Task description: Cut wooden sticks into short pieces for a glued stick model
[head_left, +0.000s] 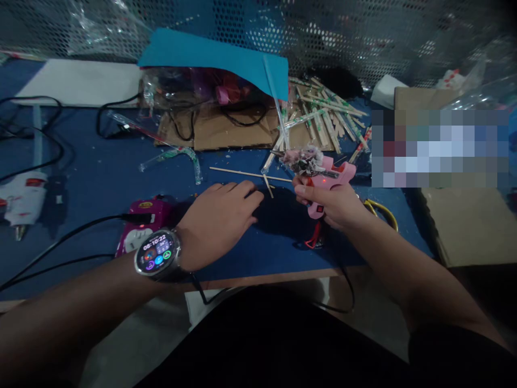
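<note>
My right hand (pixel 337 205) is wrapped round the grip of a pink hot glue gun (pixel 341 175). A small orange-red light glows on the gun's side, and stringy, dirty residue clings round its front. My left hand (pixel 220 221) hovers palm down over the blue table, fingers loosely bent and a little apart, with nothing seen in it. Just beyond it lies a thin wooden stick (pixel 246 173), with short stick pieces (pixel 269 186) by its right part. A watch (pixel 157 253) is on my left wrist.
A magenta power adapter (pixel 155 213) with a plugged cable stands left of my left hand. Further left lies a white glue gun (pixel 26 199). Wrapped chopsticks (pixel 329 121) pile up behind, beside a blue sheet (pixel 210 56) over cardboard (pixel 232 129). Yellow-handled scissors (pixel 382 213) lie right.
</note>
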`<state>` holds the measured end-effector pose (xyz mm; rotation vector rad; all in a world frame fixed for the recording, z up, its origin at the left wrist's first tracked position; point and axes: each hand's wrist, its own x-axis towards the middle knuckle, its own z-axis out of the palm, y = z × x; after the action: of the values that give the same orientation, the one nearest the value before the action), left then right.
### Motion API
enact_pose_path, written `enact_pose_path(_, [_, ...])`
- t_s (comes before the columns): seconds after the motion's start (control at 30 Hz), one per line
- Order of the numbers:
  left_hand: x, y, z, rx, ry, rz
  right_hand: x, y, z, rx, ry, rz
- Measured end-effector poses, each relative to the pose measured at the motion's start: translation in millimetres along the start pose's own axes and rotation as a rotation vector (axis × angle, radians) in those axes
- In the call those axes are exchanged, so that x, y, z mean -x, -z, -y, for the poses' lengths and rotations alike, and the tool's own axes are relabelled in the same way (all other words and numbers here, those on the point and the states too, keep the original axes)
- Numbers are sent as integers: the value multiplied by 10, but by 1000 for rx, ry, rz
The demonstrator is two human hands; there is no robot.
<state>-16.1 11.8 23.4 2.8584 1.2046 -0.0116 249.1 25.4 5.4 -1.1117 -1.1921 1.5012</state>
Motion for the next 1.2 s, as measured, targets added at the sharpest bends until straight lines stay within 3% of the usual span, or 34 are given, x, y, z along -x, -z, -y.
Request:
enact_pose_path(0.4, [-15,-21,-43,-11,58,18,-1,19,-14,5,-8,4])
enact_pose_path(1.2, [-26,-167,-83,8,-271,-120,-13,103,-131,79,13,-4])
